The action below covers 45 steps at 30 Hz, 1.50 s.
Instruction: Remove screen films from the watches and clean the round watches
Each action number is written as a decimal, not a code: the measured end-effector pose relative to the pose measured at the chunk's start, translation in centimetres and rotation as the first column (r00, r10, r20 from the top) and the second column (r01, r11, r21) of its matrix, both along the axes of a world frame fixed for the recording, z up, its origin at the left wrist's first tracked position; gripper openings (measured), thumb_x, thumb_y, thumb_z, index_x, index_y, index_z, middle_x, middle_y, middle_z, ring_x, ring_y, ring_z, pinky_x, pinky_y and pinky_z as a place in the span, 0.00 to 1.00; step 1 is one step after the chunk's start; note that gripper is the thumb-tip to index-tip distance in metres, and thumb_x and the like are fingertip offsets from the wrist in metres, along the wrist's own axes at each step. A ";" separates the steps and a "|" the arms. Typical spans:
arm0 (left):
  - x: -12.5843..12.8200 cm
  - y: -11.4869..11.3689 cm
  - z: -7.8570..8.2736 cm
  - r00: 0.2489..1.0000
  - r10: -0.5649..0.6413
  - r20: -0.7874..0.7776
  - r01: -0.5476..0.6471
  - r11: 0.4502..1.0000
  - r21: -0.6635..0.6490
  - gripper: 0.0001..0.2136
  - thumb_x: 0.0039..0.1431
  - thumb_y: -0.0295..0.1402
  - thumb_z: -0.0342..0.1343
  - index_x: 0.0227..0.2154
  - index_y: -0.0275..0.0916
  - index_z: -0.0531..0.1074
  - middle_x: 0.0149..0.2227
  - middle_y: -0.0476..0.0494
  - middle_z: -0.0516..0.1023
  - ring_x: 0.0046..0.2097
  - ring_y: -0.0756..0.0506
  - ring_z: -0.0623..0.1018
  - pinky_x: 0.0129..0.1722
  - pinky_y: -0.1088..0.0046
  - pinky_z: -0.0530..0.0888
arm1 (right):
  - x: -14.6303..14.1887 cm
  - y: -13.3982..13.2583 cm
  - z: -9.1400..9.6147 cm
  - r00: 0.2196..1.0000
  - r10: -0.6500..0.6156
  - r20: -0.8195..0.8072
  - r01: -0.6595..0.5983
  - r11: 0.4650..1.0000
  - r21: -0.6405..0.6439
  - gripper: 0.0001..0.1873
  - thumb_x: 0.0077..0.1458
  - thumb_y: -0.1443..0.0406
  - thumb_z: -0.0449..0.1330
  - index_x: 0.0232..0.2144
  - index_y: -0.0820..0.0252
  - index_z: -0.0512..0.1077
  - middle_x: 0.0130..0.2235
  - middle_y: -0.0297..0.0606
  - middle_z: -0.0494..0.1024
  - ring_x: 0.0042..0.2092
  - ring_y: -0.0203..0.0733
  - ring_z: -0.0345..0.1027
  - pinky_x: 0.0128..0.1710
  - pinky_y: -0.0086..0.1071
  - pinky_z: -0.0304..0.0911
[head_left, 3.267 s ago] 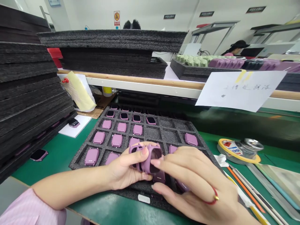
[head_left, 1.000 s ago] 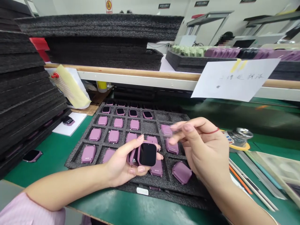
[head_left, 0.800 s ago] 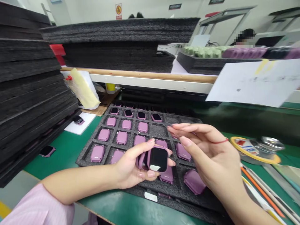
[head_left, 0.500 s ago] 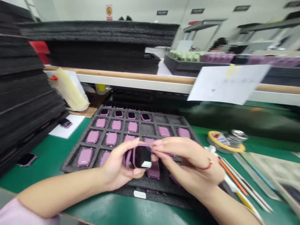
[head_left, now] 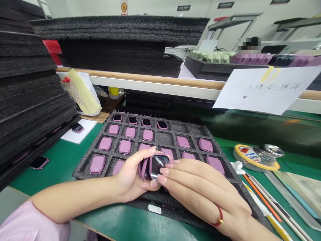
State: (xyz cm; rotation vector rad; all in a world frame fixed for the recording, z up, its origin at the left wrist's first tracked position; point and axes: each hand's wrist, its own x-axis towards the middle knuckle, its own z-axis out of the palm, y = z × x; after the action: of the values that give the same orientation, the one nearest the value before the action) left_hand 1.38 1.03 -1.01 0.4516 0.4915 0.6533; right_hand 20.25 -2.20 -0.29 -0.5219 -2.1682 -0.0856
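My left hand [head_left: 134, 172] is closed around a few purple smartwatch cases held together, above the front of the foam tray. The front smartwatch [head_left: 155, 164] shows its glossy black screen. Closed fingers of my right hand [head_left: 200, 190] press on the right side of that screen; its thumb is hidden. Below, a black foam tray [head_left: 164, 138] holds rows of purple watch cases in square pockets. Most, like the case at the near left [head_left: 97, 164], lie back up. In a far row, several, such as this watch [head_left: 162, 125], lie screen up.
Black foam stacks [head_left: 27, 83] rise at left. Two watches lie outside the tray, one on white paper [head_left: 77, 132]. Right of it are a yellow tape roll [head_left: 250, 159], a metal-capped jar [head_left: 272, 151] and pen-like tools [head_left: 263, 197]. A shelf [head_left: 150, 82] crosses behind; beyond it is a person.
My right hand's fingertips have moved from the watch's right edge onto its screen. My left hand keeps its hold. The view has shifted, so the scene sits farther right.
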 end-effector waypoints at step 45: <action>0.4 -0.2 -0.2 0.995 0.083 -0.053 -0.080 0.996 0.048 0.19 0.48 0.46 0.71 0.35 0.37 0.75 0.21 0.52 0.72 0.18 0.59 0.65 0.15 0.88 0.54 | -1.3 0.7 0.3 0.936 -0.121 -0.331 -0.154 0.705 -0.693 0.35 0.51 0.72 0.69 0.59 0.48 0.66 0.55 0.40 0.77 0.44 0.41 0.79 0.37 0.29 0.80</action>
State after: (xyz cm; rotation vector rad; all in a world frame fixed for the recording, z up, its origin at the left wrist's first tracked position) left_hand 1.77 0.82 -1.22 0.4955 0.5504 0.7332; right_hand 18.96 -1.53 -0.01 -0.8741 -1.7783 0.8456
